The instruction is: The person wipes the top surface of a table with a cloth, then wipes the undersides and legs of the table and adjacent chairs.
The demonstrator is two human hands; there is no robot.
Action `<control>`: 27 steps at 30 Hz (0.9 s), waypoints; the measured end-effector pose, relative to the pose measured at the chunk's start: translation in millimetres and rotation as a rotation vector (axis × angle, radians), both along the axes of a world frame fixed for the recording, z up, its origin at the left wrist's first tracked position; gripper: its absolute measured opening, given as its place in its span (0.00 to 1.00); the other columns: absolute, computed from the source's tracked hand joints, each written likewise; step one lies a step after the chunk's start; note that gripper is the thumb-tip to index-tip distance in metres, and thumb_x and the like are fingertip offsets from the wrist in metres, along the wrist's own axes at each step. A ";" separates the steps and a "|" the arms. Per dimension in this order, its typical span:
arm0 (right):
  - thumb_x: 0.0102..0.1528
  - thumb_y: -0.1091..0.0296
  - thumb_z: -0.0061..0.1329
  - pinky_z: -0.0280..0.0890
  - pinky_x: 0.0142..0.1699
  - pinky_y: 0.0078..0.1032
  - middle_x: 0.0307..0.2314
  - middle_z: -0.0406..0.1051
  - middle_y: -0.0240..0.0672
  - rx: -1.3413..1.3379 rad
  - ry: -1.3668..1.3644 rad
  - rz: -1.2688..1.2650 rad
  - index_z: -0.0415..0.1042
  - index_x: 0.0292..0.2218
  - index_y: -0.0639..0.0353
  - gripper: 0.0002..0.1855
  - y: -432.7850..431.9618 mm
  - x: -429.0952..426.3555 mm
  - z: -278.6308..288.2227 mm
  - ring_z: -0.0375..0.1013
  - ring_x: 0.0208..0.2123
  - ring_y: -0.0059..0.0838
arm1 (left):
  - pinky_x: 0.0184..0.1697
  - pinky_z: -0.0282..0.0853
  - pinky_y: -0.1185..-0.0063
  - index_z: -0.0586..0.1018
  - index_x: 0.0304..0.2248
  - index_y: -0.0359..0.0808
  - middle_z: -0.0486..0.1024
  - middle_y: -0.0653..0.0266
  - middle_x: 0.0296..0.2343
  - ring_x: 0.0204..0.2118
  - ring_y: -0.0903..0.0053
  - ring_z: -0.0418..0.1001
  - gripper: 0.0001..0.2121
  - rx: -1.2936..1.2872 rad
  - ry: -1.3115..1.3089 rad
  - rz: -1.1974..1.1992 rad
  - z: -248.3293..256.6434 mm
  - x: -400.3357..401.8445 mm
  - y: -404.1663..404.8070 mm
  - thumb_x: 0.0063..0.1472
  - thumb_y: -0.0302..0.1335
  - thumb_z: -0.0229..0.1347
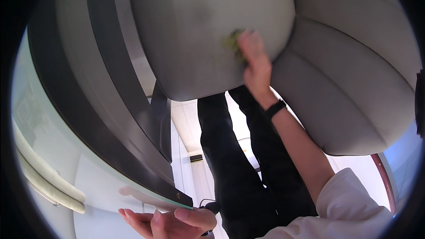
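Note:
My right hand [255, 59], blurred and with a black band at the wrist, is closed on a yellow-green cloth [232, 41]. The cloth lies against the grey padded seat [186, 39] of a chair, and its shape is unclear. At the bottom, my left hand [172, 224] has its palm turned up and its fingers apart, with nothing seen in it. Its thumb is beside the corner of a glass-topped table [109, 186], close to the glass edge; contact cannot be told. A faint dark patch [201, 11] shows on the seat.
The chair's ribbed grey backrest [335, 69] rises at the right. The table's dark, banded edge [99, 132] curves along the left. A dark support [161, 119] stands beneath it. My legs in black trousers [232, 159] are below the seat, over a pale tiled floor [186, 122].

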State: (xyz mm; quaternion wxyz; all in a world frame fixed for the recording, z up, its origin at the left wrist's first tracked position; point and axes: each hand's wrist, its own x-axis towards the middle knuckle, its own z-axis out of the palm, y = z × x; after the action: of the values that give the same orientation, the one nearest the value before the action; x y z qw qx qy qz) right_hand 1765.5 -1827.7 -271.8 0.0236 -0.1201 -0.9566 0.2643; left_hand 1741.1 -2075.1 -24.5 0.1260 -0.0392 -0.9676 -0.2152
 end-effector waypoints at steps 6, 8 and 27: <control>0.44 0.92 0.33 0.61 0.61 0.31 0.52 0.69 0.47 -0.207 0.421 -0.645 0.73 0.53 0.61 0.36 -6.3 -77.8 -26.8 0.68 0.56 0.48 | 0.64 0.53 0.60 0.71 0.46 0.29 0.59 0.35 0.58 0.62 0.51 0.58 0.16 0.094 0.036 -0.017 -6.3 1.8 10.0 0.64 0.32 0.53; 0.43 0.91 0.34 0.62 0.61 0.35 0.52 0.69 0.44 -0.251 0.288 -0.489 0.75 0.49 0.61 0.34 -45.7 -73.2 -16.4 0.67 0.57 0.46 | 0.64 0.54 0.61 0.70 0.47 0.29 0.58 0.36 0.58 0.62 0.50 0.58 0.16 0.047 -0.034 -0.004 1.3 6.2 7.0 0.65 0.32 0.53; 0.53 0.83 0.38 0.59 0.61 0.36 0.53 0.68 0.57 -0.055 0.173 -0.279 0.67 0.58 0.63 0.30 107.4 -192.4 44.6 0.67 0.55 0.54 | 0.64 0.54 0.60 0.71 0.45 0.28 0.65 0.33 0.53 0.60 0.49 0.62 0.16 0.119 0.129 -0.014 10.4 -14.0 -3.2 0.61 0.30 0.52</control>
State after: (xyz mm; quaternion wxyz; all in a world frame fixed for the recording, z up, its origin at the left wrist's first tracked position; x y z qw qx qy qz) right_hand 1573.1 -1720.3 -227.2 0.1390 -0.2291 -0.9175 0.2940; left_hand 1727.1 -2078.3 -14.1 0.1887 -0.0524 -0.9426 -0.2704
